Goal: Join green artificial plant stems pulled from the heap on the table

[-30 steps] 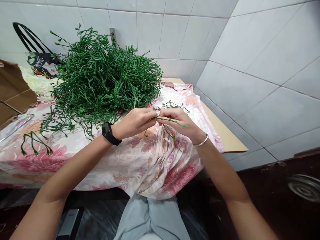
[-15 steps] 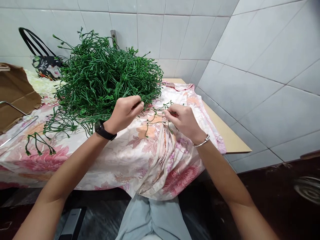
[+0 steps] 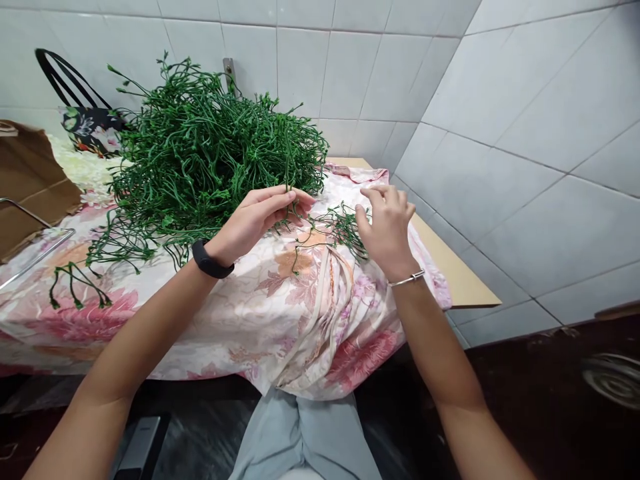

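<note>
A big tangled heap of green stems [image 3: 215, 147] with small buds lies on the flowered cloth [image 3: 250, 300]. My left hand [image 3: 273, 210], a black band on its wrist, is at the heap's right front edge, its thumb and fingers closed on a green stem that rises between them. To the right, my right hand [image 3: 385, 220] has its fingers bent and thumb apart, with nothing in its grasp. A small bunch of green stems [image 3: 347, 230] lies on the cloth just left of that hand. Several short stems [image 3: 77, 287] rest at the front left.
Behind the heap stand a black flowered bag [image 3: 93, 130] and pale flowers [image 3: 85, 173]. A brown cardboard piece [image 3: 33, 187] and a metal wire frame [image 3: 37, 260] are at the left. The bare board edge [image 3: 455, 273] sticks out at the right, beside the tiled wall [image 3: 530, 133].
My right hand has opened and moved up and right, uncovering the small bunch. My left hand has turned and shifted slightly right, and a stem now shows in its fingers.
</note>
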Available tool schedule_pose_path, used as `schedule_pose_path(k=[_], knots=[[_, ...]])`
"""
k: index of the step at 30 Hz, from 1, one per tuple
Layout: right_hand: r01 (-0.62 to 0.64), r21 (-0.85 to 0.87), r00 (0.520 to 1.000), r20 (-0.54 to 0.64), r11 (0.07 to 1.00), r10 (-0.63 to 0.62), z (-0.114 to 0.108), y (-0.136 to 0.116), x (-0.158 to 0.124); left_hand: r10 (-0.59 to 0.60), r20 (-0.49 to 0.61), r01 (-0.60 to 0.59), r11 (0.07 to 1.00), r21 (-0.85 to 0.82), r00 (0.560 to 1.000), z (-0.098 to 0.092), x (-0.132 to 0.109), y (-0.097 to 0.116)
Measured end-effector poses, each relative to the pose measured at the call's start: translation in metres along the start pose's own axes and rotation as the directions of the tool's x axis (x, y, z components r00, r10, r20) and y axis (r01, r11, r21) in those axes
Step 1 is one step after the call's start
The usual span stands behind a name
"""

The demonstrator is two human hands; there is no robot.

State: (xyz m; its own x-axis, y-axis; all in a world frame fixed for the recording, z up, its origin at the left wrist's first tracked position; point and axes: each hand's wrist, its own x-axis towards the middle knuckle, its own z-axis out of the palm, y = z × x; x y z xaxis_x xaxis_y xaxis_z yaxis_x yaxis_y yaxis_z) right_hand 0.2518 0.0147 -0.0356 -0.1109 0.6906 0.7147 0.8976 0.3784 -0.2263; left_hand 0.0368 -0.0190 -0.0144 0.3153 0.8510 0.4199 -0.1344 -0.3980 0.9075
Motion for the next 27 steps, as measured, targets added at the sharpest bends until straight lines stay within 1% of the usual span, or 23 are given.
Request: schedule_pose_path(k=[2,3,5,7,9,12,15,17,20,22,23,25,26,27], knots=[[0.063,0.197,0.997,-0.064,0.978,-0.051,-0.002,-0.004,0.0,-0.027,0.019,0.028,0.999,-0.03,0.999,0.002,-0.001,-0.001],[0.094,0.311,0.994,-0.076,0.946,-0.073,-0.003,-0.007,0.0,-0.05,0.035,0.051,0.998,-0.04,0.998,0.003,-0.001,-0.001],[0.124,0.514,0.992,-0.055,0.849,-0.112,-0.007,-0.011,0.0,-0.102,0.066,0.105,0.994,-0.039,0.993,0.004,-0.001,-0.002],[0.098,0.657,0.99,0.011,0.747,-0.139,-0.01,-0.015,-0.001,-0.145,0.091,0.147,0.989,-0.018,0.985,0.005,-0.001,-0.003],[0.044,0.75,0.984,0.083,0.66,-0.159,-0.011,-0.017,-0.002,-0.166,0.114,0.167,0.986,0.002,0.98,0.004,-0.001,-0.004],[-0.036,0.836,0.967,0.167,0.548,-0.191,-0.012,-0.019,-0.003,-0.167,0.146,0.162,0.986,0.046,0.975,0.005,-0.001,-0.003],[-0.076,0.886,0.959,0.19,0.457,-0.21,-0.012,-0.019,-0.004,-0.174,0.173,0.139,0.971,0.194,0.969,0.008,-0.002,-0.002],[-0.07,0.899,0.959,0.18,0.433,-0.219,-0.014,-0.02,-0.005,-0.162,0.198,0.092,0.943,0.319,0.967,0.01,-0.003,-0.003],[-0.038,0.884,0.955,0.169,0.465,-0.243,-0.016,-0.022,-0.006,-0.125,0.25,0.01,0.909,0.417,0.96,0.013,-0.004,-0.008],[-0.03,0.874,0.957,0.166,0.485,-0.24,-0.017,-0.023,-0.007,-0.079,0.241,-0.025,0.915,0.402,0.967,0.013,-0.004,-0.011],[-0.032,0.875,0.962,0.159,0.483,-0.224,-0.017,-0.023,-0.007,-0.031,0.212,-0.053,0.923,0.38,0.977,0.012,-0.004,-0.012],[-0.034,0.891,0.978,0.122,0.452,-0.169,-0.016,-0.023,-0.007,0.122,0.118,-0.156,0.926,0.343,0.986,0.009,-0.002,-0.011],[-0.028,0.903,0.987,0.092,0.429,-0.13,-0.016,-0.022,-0.007,0.213,0.051,-0.217,0.914,0.343,0.976,0.006,-0.001,-0.01],[-0.016,0.914,0.995,0.055,0.405,-0.085,-0.015,-0.022,-0.006,0.299,-0.021,-0.272,0.893,0.359,0.954,0.002,0.001,-0.008]])
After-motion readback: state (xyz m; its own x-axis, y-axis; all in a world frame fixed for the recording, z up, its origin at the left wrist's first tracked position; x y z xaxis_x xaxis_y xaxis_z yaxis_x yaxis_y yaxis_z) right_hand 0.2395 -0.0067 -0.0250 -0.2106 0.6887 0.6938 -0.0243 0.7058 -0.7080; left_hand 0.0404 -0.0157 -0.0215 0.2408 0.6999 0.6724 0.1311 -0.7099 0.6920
